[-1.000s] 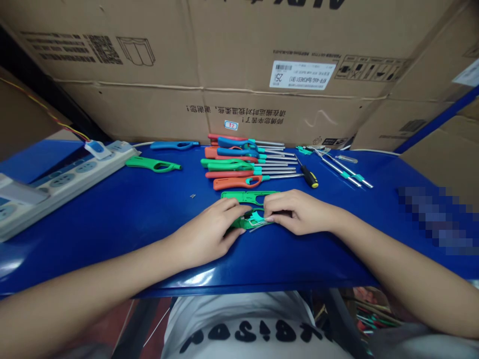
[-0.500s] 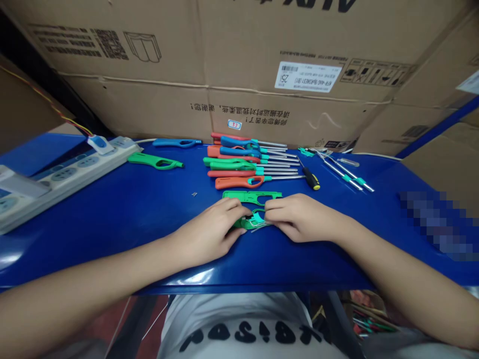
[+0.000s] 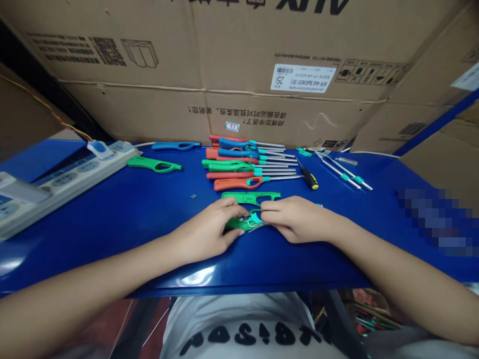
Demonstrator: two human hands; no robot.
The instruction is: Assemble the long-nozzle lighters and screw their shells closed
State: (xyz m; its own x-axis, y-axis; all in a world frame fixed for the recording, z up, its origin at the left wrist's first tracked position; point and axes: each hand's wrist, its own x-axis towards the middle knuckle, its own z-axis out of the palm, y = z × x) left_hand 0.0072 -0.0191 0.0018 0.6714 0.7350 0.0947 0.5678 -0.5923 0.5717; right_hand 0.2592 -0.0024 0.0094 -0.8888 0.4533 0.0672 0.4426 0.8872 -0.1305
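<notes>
An opened green lighter (image 3: 239, 224) lies at the table's front middle, with a teal trigger piece (image 3: 255, 217) and thin wires showing inside. My left hand (image 3: 215, 227) grips its handle end, thumb below and fingers above. Closed over the lighter's right end, my right hand (image 3: 295, 218) pinches near the teal piece; its fingertips hide the exact hold. Just behind both hands rests the other green casing half (image 3: 245, 198), with a finger-hole cutout.
Assembled lighters (image 3: 239, 174) in red, blue and green lie in a row behind. Right of them are a screwdriver (image 3: 310, 178) and metal lighter tubes (image 3: 342, 172). A power strip (image 3: 75, 174), a green casing (image 3: 155, 165) and tiny screws (image 3: 193, 196) are leftward. A cardboard box (image 3: 164, 99) walls the back.
The left fingers have loosened and shifted slightly on the lighter, showing more of its green shell. My right hand has moved very little; the view has shifted slightly.
</notes>
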